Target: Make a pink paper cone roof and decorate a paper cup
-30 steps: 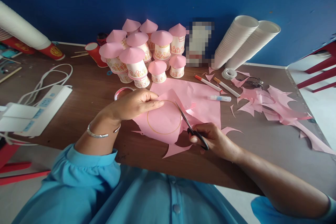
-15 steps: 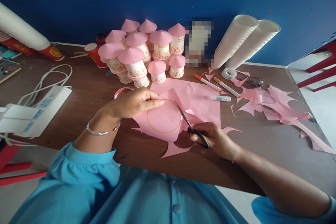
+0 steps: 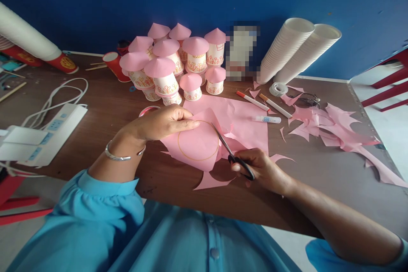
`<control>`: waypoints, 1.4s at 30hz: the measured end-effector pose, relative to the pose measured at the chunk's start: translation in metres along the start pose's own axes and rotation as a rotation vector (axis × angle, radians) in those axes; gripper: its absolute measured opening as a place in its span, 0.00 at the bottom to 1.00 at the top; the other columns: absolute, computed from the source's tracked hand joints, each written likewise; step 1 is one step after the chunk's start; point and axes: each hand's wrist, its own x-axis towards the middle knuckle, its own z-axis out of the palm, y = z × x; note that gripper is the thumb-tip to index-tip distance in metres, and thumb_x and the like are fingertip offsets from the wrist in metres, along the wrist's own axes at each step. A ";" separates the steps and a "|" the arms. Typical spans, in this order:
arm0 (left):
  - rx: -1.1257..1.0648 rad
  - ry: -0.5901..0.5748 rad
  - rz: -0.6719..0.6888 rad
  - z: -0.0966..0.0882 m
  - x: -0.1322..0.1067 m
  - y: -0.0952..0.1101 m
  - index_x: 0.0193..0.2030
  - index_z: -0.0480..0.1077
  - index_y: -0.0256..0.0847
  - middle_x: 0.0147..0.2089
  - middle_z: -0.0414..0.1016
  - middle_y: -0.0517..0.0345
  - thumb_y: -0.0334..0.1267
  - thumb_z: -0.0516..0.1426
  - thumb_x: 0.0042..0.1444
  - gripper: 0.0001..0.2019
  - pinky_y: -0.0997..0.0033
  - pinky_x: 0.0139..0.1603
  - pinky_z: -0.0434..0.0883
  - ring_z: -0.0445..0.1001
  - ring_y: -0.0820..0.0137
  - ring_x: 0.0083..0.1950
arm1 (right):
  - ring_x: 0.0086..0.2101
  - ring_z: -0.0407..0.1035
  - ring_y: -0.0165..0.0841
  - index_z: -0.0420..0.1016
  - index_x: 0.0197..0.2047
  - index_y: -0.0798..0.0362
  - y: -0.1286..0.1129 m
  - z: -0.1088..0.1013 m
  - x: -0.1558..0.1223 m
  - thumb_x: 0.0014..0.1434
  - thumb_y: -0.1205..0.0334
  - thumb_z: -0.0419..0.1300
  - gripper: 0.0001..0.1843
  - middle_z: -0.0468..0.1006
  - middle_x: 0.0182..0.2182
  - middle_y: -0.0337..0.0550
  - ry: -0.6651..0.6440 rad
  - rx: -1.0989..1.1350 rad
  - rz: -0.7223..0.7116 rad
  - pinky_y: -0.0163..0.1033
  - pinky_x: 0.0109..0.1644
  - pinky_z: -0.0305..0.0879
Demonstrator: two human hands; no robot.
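Note:
My left hand [image 3: 168, 122] pinches a piece of pink paper [image 3: 197, 146] by its upper left edge, thumb on top. A circle is drawn on this paper in a yellowish-brown line. In my right hand [image 3: 261, 168] are scissors [image 3: 227, 146] with black handles, their blades at the paper's right edge beside the drawn curve. Under and behind the held piece lies a larger pink sheet [image 3: 251, 108]. A pink offcut [image 3: 212, 182] rests on the table just below it.
Paper cups with pink cone roofs [image 3: 161, 74] stand at the back. White cup stacks [image 3: 285, 51], a tape roll [image 3: 278, 89], markers [image 3: 253, 101], a glue stick [image 3: 269, 119] and pink scraps [image 3: 331, 127] are to the right. A power strip [image 3: 57, 136] lies left.
My left hand and the pink paper have shifted very slightly, the drawn circle moving a little left and up. The scissors stay almost in place at the paper's edge.

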 end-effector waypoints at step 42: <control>-0.306 0.312 0.458 0.105 -0.044 0.053 0.51 0.77 0.45 0.42 0.81 0.54 0.33 0.62 0.65 0.09 0.65 0.46 0.76 0.78 0.67 0.42 | 0.14 0.63 0.26 0.70 0.25 0.52 -0.008 -0.002 0.000 0.54 0.31 0.69 0.32 0.67 0.16 0.32 0.257 0.125 -0.098 0.32 0.18 0.60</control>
